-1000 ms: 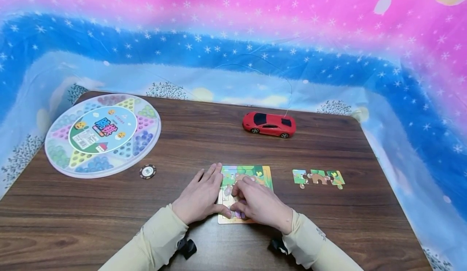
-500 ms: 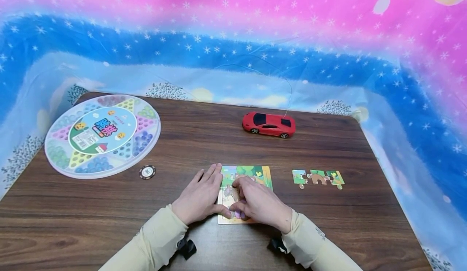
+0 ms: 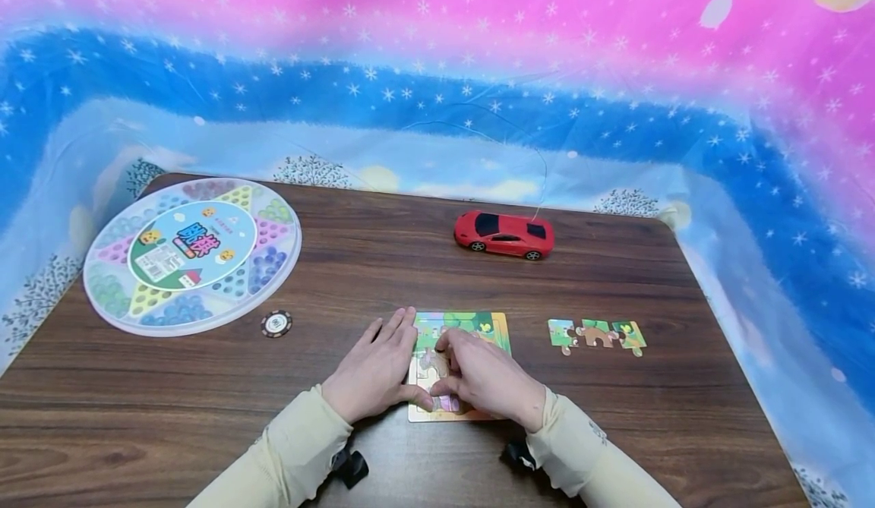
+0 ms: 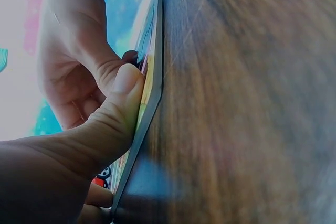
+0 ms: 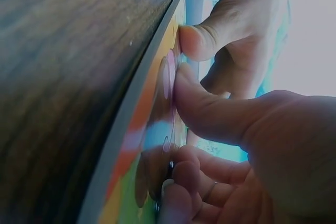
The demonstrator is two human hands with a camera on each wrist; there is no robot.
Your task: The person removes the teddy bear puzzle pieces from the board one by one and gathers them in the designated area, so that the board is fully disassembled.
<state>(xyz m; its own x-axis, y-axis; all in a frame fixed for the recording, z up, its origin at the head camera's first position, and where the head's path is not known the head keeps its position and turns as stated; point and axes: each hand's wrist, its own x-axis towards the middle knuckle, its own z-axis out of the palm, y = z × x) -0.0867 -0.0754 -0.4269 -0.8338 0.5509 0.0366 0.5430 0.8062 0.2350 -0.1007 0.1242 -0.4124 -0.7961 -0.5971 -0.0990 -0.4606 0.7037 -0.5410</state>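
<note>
A jigsaw puzzle board (image 3: pixel 502 326) with a yellow border lies flat on the table, its middle partly covered by my hands. My left hand (image 3: pixel 372 367) rests along the board's left side with its long fingers stretched out, and its thumb presses the lower left of the picture. My right hand (image 3: pixel 495 379) bends over the board, fingers curled, with thumb and fingertips set on a puzzle piece (image 5: pixel 171 80); most of that piece is hidden. In the left wrist view the left thumb (image 4: pixel 126 85) sits close beside the right hand.
Loose joined puzzle pieces (image 3: pixel 596 333) lie to the right of the board. Behind stands a red toy car (image 3: pixel 504 235). At the left are a round Chinese checkers set (image 3: pixel 194 250) and a poker chip (image 3: pixel 276 323). A printed cloth (image 3: pixel 383 143) surrounds the wooden table (image 3: pixel 369 257).
The right hand's fingers have shifted slightly on the board, uncovering a bit more of the picture at its left. The left hand stays in place.
</note>
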